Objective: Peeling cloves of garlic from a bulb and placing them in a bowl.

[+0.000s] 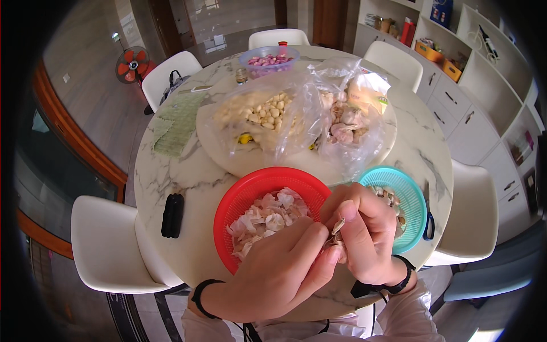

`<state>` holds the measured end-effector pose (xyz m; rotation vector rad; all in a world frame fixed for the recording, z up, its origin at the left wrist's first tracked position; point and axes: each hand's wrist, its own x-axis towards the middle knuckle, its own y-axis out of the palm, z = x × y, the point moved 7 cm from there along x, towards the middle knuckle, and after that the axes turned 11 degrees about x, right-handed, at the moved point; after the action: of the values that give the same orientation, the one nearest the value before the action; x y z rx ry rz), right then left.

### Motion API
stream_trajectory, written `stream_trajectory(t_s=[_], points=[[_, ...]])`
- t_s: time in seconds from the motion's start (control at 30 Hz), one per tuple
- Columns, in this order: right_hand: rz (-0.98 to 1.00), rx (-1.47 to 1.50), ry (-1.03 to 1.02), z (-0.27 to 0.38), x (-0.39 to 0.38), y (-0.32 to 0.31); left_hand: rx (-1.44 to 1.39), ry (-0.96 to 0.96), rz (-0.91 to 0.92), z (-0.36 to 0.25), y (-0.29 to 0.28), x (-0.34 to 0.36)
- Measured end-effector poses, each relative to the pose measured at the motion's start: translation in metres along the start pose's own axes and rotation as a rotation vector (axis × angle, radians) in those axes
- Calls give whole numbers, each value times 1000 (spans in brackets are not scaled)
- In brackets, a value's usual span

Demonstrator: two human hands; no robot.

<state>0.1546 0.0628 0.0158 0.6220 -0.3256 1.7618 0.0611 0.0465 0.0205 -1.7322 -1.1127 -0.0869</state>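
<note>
Both my hands meet over the near edge of the table, closed on a piece of garlic (338, 239) with dry, papery skin. My left hand (282, 265) pinches it from the left, and my right hand (364, 228) grips it from the right with the thumb up. Fingers cover much of the garlic. Just beyond my left hand is a red basket (228, 199) holding loose garlic skins (268, 219). Partly behind my right hand stands a turquoise basket (419, 211) with garlic cloves (401, 219) inside.
On a raised round board lie a clear bag of peeled cloves (270, 114) and another of garlic bulbs (347, 125). Farther back is a bowl of shallots (270, 60). A black object (172, 215), a green cloth (176, 125) and blue-handled scissors (429, 225) lie around. White chairs (114, 239) surround the table.
</note>
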Motion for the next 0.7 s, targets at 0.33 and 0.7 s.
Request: stream_trajectory(t_s=[0.33,0.7], points=[[-81,470,201,-19,1,-8,-214,-245,79,7,-4,0],[-123,902,665,-39,-7,2,-471,-461,4,17,-1,-4]])
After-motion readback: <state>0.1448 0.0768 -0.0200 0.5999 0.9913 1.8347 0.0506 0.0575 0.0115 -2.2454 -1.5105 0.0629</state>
